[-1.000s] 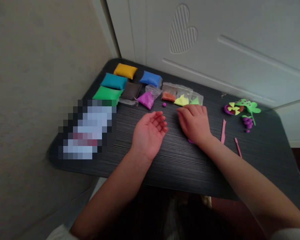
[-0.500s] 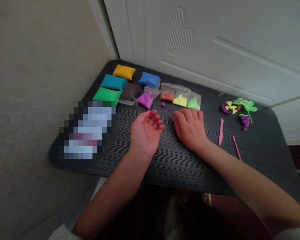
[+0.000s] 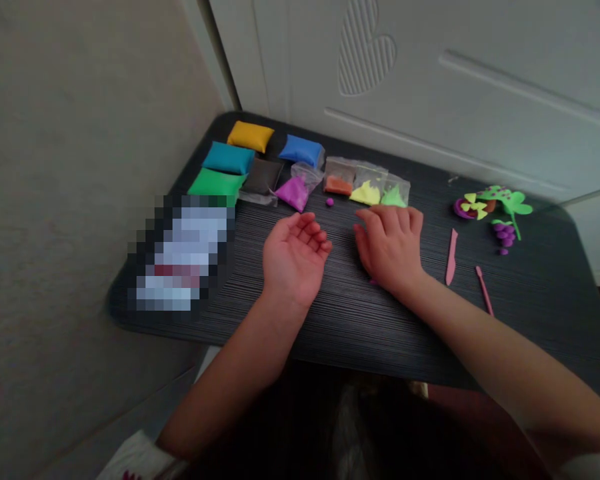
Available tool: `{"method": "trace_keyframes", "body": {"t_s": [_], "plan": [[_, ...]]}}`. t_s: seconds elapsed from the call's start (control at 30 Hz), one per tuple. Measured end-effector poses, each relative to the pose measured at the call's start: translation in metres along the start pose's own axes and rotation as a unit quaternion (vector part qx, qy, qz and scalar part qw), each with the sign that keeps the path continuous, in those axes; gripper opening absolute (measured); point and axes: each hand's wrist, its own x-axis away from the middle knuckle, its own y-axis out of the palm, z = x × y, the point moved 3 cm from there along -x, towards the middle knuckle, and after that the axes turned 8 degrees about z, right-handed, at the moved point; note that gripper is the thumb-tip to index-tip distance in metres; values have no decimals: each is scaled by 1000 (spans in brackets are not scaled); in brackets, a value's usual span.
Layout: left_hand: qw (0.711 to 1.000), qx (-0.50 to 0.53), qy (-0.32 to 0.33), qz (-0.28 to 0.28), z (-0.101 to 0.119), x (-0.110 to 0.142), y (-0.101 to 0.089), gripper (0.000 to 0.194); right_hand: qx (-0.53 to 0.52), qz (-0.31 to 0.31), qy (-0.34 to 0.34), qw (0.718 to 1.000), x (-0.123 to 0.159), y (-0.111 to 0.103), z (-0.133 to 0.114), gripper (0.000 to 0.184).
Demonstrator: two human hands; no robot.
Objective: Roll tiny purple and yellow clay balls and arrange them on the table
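My left hand [image 3: 295,260] rests palm up over the table, its fingers loosely curled and nothing in the palm. To its right, my right hand [image 3: 393,247] lies palm down on the tabletop, fingers stretched forward. A bit of purple clay [image 3: 373,281] peeks out from under the heel of that hand; the rest of it is hidden. Beyond and between the hands sits a small purple clay ball [image 3: 330,202]. Behind it is an opened bag of purple clay [image 3: 293,191]. Bags of orange clay [image 3: 339,185], yellow clay [image 3: 366,193] and light green clay [image 3: 394,196] stand past my right fingertips.
Sealed clay packs, including a yellow-orange one [image 3: 251,136] and a blue one [image 3: 301,150], lie at the back left. A blurred-out device [image 3: 183,253] is at left. Rightward lie a pink clay knife [image 3: 451,257], a pink stick tool [image 3: 485,291] and purple clay grapes [image 3: 504,233].
The view has shifted slightly, and a bit of purple clay now shows beneath my right hand, which has slid a little to the right. My left hand keeps its palm-up pose.
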Motion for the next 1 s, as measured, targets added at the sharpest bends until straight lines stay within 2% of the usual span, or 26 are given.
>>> {"method": "trace_keyframes", "body": {"t_s": [0.13, 0.23, 0.3, 0.4, 0.47, 0.6, 0.67, 0.8, 0.9, 1.0], "plan": [[1000, -3, 5, -2, 0, 0, -1, 13, 13, 34, 20, 999, 4, -2, 0, 26], [1000, -7, -2, -4, -1, -1, -1, 13, -7, 37, -44, 998, 9, -6, -8, 28], [1000, -8, -1, -15, 0, -1, -1, 14, -4, 43, -62, 997, 8, -6, -9, 28], [1000, -5, 8, -25, 1, 0, 0, 13, 20, 60, -29, 998, 3, -3, -4, 29], [1000, -2, 10, -19, 1, 0, 0, 14, 15, 57, -18, 998, 3, -3, -4, 28], [1000, 1, -6, -10, 0, 0, 0, 14, -14, 12, -40, 999, 12, -7, -11, 27], [1000, 3, -7, -19, 0, 0, 0, 14, -12, 21, -3, 1000, 10, -10, -6, 27], [1000, 4, 0, -28, 1, -1, -1, 15, -66, 58, 119, 989, -13, -14, 19, 26], [1000, 2, -6, -21, 0, -2, -1, 15, -114, 69, 146, 980, -26, -20, 34, 25], [1000, 1, -7, -21, 0, -1, -1, 15, -105, 59, 124, 985, -21, -23, 31, 24]]}}
